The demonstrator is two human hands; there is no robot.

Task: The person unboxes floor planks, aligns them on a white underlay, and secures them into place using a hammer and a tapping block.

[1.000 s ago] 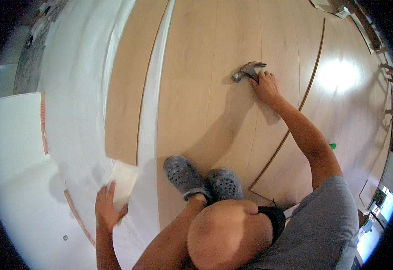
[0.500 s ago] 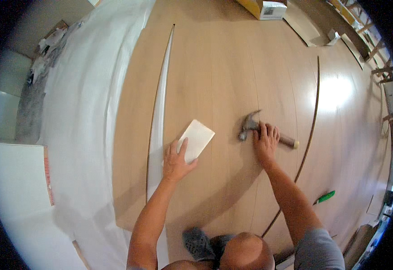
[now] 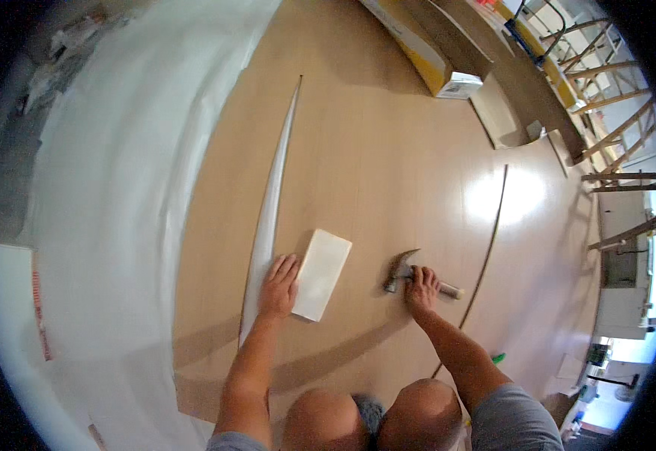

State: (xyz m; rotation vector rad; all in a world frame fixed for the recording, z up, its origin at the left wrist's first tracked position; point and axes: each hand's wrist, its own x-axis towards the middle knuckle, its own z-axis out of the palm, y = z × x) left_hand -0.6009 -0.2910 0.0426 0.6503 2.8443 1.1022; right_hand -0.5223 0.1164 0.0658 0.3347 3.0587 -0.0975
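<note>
A cream-white rectangular block [image 3: 323,275] lies flat on the wood-look floor planks [image 3: 358,180]. Just left of it rests my left hand [image 3: 279,286], open and palm down. Its fingers are stretched forward beside the block's left edge, near a long narrow wedge-shaped gap [image 3: 269,218] where white underlay shows between planks. My right hand [image 3: 423,290] is closed round the handle of a claw hammer [image 3: 399,271], close under the head. The hammer is sideways and low over the planks, its head toward the block and the handle's end past my hand.
White underlay sheet [image 3: 125,188] spreads along the left. A dark gap [image 3: 487,255] runs between planks on the right, with a green-handled tool [image 3: 498,358] near my right arm. An opened cardboard box [image 3: 448,71] and wooden-legged furniture [image 3: 613,143] stand at the far right.
My left hand has let go of the block and now lies flat to its left. The right hand still holds the hammer. The view has tilted, showing more of the room at right.
</note>
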